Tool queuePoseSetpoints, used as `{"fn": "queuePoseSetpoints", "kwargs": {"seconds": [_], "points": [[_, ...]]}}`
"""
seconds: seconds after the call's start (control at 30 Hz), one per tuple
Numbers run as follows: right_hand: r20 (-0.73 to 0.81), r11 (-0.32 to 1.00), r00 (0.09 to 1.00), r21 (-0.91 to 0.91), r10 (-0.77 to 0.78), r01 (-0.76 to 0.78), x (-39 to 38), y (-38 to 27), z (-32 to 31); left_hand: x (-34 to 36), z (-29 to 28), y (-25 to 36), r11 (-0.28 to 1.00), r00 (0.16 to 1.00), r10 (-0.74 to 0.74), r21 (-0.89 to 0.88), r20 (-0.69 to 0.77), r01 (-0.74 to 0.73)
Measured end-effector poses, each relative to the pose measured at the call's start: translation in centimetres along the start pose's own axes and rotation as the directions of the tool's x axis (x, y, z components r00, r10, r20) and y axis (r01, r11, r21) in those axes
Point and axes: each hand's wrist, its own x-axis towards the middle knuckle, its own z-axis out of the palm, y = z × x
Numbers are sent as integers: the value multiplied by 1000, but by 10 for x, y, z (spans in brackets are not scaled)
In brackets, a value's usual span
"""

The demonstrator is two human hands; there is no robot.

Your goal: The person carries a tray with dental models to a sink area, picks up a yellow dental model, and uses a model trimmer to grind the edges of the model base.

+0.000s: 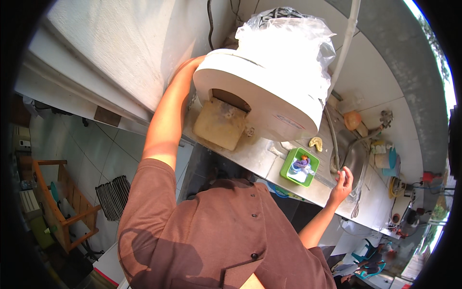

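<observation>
My left arm reaches up to the far left side of a white bench machine, a model trimmer point(260, 91) by its look, with a stained flat plate point(219, 124) below its opening. My left hand point(196, 61) goes behind the casing; its fingers are hidden. My right hand point(341, 189) is raised over the counter's front edge near the sink, fingers loosely bent and apart, with nothing seen in them. To its left stands a green tray point(309, 180) holding purple, orange and white pieces. A cream, horseshoe-shaped plaster dental cast point(315, 143) lies beyond the tray.
Clear plastic sheeting point(288, 36) covers the machine's top. A hose point(332, 130) hangs into the steel sink point(347, 149), beside a tap point(385, 118) and an orange bowl point(352, 120). A wooden rack point(65, 207) stands at left; another person point(365, 265) is far off at lower right.
</observation>
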Motion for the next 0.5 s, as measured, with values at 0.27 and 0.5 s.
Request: {"fn": "queuePoseSetpoints", "kwargs": {"seconds": [0.27,0.5], "points": [[34,999,999,-31,-10,12,-1,-6,0,-10,11,31,993,995,-59,108,76,51],[55,1000,998,-14,-16,17,1,-8,4,5,-7,7,983,994,-107,150,-21,109]]}}
